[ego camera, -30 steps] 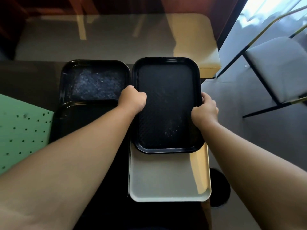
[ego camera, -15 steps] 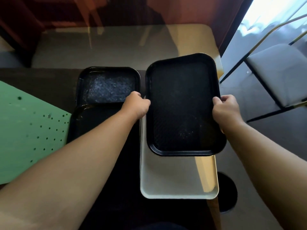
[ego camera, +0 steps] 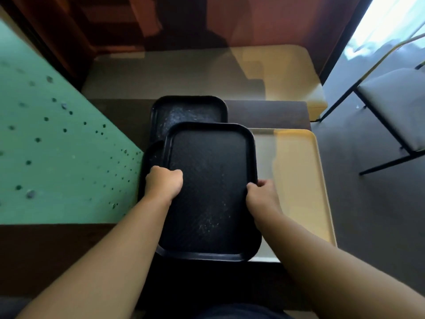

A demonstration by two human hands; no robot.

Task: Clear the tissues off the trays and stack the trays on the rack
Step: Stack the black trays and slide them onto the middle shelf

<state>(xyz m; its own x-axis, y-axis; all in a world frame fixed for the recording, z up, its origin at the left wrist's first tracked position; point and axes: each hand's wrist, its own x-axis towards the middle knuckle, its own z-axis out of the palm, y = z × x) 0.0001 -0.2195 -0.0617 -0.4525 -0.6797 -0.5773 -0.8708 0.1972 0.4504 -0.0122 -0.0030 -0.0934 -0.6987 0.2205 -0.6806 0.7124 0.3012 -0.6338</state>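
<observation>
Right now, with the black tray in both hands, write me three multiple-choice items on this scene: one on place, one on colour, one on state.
1. Where does the held black tray sit relative to the pale tray?
A. to its left, overlapping it
B. far to its right
C. underneath it

2. What colour is the speckled panel at left?
A. red
B. green
C. white

3. How is the held tray gripped?
A. one hand only
B. not gripped, lying free
C. both hands on its long edges

Answers:
1 A, its right edge covers the pale tray's left side.
2 B, the panel is plainly green.
3 C, the left hand and right hand clasp opposite edges.
</observation>
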